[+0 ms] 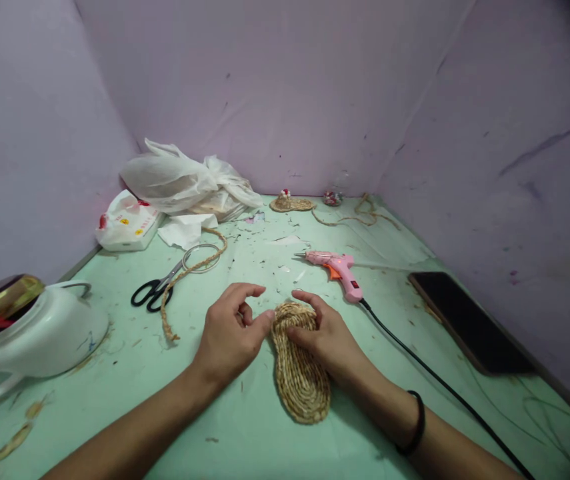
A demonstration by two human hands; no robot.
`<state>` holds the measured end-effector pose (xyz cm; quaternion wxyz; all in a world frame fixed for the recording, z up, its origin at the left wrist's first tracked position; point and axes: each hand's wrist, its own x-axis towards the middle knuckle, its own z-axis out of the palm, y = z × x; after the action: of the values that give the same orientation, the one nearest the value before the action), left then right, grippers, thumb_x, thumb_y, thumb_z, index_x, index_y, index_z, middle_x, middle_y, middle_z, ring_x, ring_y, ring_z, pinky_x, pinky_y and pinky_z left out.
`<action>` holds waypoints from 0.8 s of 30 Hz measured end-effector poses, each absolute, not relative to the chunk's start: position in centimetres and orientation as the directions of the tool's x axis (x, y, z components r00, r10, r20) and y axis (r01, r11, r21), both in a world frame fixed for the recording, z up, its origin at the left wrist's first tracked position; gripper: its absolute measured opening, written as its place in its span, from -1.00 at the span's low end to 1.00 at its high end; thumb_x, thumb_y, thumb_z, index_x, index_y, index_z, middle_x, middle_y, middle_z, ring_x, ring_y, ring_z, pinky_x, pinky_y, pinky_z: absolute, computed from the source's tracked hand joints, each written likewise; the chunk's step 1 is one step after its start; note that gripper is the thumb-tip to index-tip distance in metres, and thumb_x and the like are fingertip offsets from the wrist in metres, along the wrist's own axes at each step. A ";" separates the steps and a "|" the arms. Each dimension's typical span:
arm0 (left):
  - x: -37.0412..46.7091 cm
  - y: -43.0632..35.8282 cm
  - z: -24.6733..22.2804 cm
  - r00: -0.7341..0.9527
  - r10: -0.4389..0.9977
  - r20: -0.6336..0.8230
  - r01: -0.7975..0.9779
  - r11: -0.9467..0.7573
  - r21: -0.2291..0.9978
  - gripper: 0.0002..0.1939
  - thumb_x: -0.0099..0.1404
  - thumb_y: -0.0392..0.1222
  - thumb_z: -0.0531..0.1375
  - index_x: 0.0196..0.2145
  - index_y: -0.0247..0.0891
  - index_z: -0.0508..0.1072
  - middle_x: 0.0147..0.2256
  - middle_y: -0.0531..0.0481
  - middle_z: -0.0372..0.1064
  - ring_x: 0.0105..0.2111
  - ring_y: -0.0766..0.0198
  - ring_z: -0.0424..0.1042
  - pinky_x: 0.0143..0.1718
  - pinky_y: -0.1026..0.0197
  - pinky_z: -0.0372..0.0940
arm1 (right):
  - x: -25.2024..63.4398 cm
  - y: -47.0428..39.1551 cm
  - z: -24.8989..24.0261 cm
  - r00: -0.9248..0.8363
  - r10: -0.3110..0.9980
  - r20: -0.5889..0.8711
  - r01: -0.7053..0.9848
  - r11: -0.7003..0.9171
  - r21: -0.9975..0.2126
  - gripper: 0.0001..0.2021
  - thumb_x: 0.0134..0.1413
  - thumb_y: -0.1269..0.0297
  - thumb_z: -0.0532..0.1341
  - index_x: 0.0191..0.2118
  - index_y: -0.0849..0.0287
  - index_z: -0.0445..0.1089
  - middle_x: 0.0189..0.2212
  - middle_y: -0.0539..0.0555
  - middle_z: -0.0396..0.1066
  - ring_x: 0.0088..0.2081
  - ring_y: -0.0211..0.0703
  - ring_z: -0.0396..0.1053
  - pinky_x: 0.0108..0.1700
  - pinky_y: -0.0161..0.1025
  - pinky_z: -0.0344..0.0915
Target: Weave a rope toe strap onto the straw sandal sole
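A sole-shaped piece of coiled straw braid (pixel 302 380) lies lengthwise in front of me on the table. My right hand (pixel 332 337) grips its upper right side, thumb on top and index finger reaching past the far end. At the left of that end is my left hand (pixel 235 327), index finger and thumb apart, the other fingers curled, nothing seen between them. The left thumb tip is close to the sole's edge; whether it touches I cannot tell. Beyond my right hand a pink glue gun (pixel 332 263) rests on its side, nozzle pointing left.
To the left lie black-handled scissors (pixel 157 290), a straw rope (pixel 166 310) and a metal ring (pixel 192 268). A white pot (pixel 55 333) stands near left; a phone (pixel 467 320) lies right. Behind are a plastic bag (pixel 179 177), tissue pack (pixel 132 223) and decorated straw slipper (pixel 292 203).
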<state>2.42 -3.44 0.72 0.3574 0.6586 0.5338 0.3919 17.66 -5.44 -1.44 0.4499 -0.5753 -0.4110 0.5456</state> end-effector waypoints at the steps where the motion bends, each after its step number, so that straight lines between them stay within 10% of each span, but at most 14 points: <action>1: 2.5 -3.7 0.8 0.171 0.964 0.203 0.440 -0.259 0.860 -0.72 0.05 -0.20 0.21 -0.24 -0.29 0.42 -0.35 -0.01 0.37 -0.61 0.43 0.15 -0.55 0.30 0.13 | 17.6 -5.4 -1.4 0.054 0.969 -0.243 -0.002 -0.243 -0.970 -0.41 -0.29 0.45 0.23 0.01 0.20 0.17 -0.50 -0.03 0.39 -0.45 -0.16 0.34 -0.37 -0.22 0.26; 5: 2.7 -4.1 0.8 0.326 0.917 0.228 0.446 -0.362 0.819 -0.89 0.14 -0.24 0.14 -0.37 -0.26 0.46 -0.42 0.01 0.40 -0.52 0.36 0.26 -0.45 0.29 0.18 | 17.2 -5.5 -0.7 -0.013 0.976 -0.216 -0.054 -0.217 -0.975 -0.36 -0.29 0.44 0.25 0.03 0.18 0.10 -0.42 0.00 0.41 -0.38 -0.14 0.36 -0.32 -0.20 0.27; 13: 1.4 -2.8 0.4 0.281 0.955 -0.095 0.328 -0.003 0.945 -0.78 0.13 -0.08 0.10 -0.43 -0.31 0.37 -0.65 0.09 0.23 -0.64 0.36 0.18 -0.59 0.30 0.12 | 18.0 -5.3 -0.1 -0.061 0.961 -0.269 -0.295 -0.275 -0.915 -0.60 -0.41 0.46 0.31 -0.28 0.19 0.30 -0.42 0.04 0.47 -0.36 -0.17 0.42 -0.25 -0.21 0.29; 24: -0.2 -2.9 1.7 0.384 0.909 0.161 0.444 -0.335 0.831 -0.80 0.13 -0.11 0.12 -0.36 -0.29 0.40 -0.47 -0.01 0.33 -0.50 0.29 0.26 -0.49 0.26 0.16 | 17.5 -5.9 0.3 0.000 0.974 -0.229 -0.237 -0.222 -0.946 -0.74 -0.36 0.43 0.31 -0.37 0.21 0.38 -0.43 0.05 0.51 -0.34 -0.15 0.45 -0.22 -0.21 0.33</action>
<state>-0.18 -2.88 1.66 0.3595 0.7502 0.4509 0.3235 17.48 -5.92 0.29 0.5021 -0.4977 -0.3699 0.6027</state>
